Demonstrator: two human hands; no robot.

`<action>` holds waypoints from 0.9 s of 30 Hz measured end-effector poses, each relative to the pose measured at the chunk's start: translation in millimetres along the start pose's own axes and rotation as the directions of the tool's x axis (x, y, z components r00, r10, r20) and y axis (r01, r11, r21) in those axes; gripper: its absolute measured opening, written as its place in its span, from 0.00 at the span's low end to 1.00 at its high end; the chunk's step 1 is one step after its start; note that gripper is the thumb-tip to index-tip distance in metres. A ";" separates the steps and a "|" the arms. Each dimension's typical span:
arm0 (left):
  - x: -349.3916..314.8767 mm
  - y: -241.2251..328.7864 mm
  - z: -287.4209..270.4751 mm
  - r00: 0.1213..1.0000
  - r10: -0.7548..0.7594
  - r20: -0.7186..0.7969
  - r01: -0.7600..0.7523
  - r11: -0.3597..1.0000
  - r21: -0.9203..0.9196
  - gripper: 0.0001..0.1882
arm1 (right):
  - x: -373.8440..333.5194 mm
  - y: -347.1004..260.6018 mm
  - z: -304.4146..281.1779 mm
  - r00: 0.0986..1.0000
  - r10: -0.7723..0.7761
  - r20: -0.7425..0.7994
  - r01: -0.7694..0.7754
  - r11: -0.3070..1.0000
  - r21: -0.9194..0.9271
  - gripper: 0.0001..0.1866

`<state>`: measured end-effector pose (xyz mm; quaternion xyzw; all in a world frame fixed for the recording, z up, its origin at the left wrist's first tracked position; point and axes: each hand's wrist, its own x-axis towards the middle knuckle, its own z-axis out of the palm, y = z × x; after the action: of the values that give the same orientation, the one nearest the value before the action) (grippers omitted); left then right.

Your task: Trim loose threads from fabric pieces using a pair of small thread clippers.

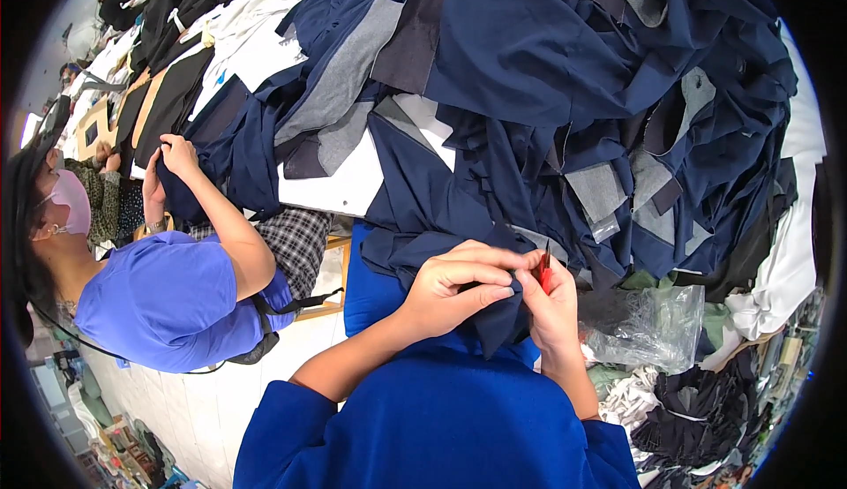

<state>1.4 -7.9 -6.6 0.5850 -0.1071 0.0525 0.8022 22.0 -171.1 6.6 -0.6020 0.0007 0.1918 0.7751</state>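
Observation:
Navy garment cloth [492, 326] is pinched in front of my chest between both hands, its lower end hanging toward my lap. My left hand [454, 286] is closed, with thumb and fingertips on a fold of that cloth. My right hand [553, 312] is closed too, fingertips against the same fold. Tucked in it is a small red-handled cutting tool [546, 279], apparently thread snips, its dark point upward. The fingers hide most of the tool and the exact spot being gripped. Ahead, a big heap of navy garments [529, 48] with grey linings covers the table.
On my left sits a co-worker in a purple shirt [168, 299], handling navy cloth. A clear plastic bag [653, 326] lies at my right, above bundled black cloth [697, 414]. White fabric [790, 251] hangs along the table's right edge.

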 end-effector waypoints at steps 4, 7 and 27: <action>3.1 -2.1 -7.0 0.985 0.150 0.086 -0.164 0.967 0.193 0.08 | 0.5 -1.5 4.1 0.997 -0.048 -0.061 0.053 0.995 0.079 0.20; -0.3 -2.8 -6.4 0.996 0.088 -0.007 -0.086 0.989 0.118 0.09 | -6.0 -8.3 -4.1 0.998 -0.035 -0.049 0.041 0.993 0.110 0.21; 0.3 -2.6 -2.7 0.993 0.103 -0.057 -0.083 0.958 0.275 0.08 | -14.3 -27.4 4.3 0.829 -0.529 0.181 0.518 0.606 -0.603 0.21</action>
<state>2.5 -6.2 -9.7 0.6818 -0.0977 0.1253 0.7141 15.9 -176.9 36.7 -0.8001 -0.2331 -0.0592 0.5495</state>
